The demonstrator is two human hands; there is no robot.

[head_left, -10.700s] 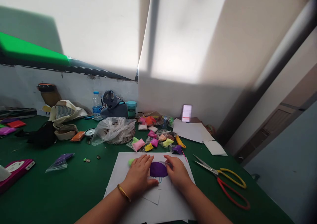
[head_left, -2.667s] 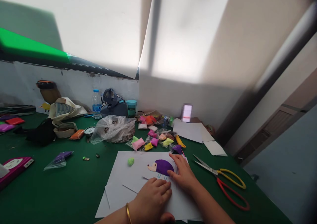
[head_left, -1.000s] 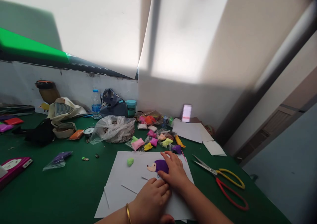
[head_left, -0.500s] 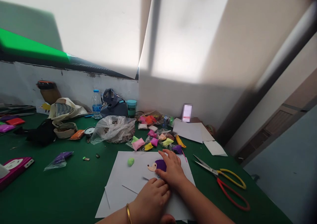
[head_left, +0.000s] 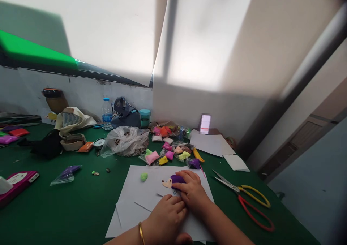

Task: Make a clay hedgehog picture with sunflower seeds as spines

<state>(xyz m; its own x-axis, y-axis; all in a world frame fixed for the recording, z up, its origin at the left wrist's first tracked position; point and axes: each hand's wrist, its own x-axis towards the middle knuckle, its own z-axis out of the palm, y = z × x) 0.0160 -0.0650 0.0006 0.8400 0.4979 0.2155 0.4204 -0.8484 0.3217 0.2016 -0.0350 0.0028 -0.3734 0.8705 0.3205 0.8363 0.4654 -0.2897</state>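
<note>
A flat clay hedgehog [head_left: 176, 180] with a purple body and pale face lies on white paper [head_left: 128, 225], its snout pointing left. My right hand [head_left: 193, 190] is closed over its right side, thumb and fingers on the purple clay, hiding that end. Just below, my left hand [head_left: 168, 213], with a gold bangle at the wrist, rests on the paper with its fingers curled under. Whatever those fingers hold, if anything, is hidden. A small blue mark shows on the paper between the hands. Toward the paper's upper left sits a green clay lump [head_left: 144, 176].
Scissors [head_left: 235, 189] with yellow and red handles lie to the right, blades open. Behind the paper are several packets of coloured clay [head_left: 151, 157] and a clear plastic bag [head_left: 126, 142]. A purple packet [head_left: 67, 172] and a magenta box [head_left: 20, 187] lie left.
My right hand's fingers have drawn closer together and shifted slightly down and right. More of the hedgehog's purple back shows. My left hand stays in place.
</note>
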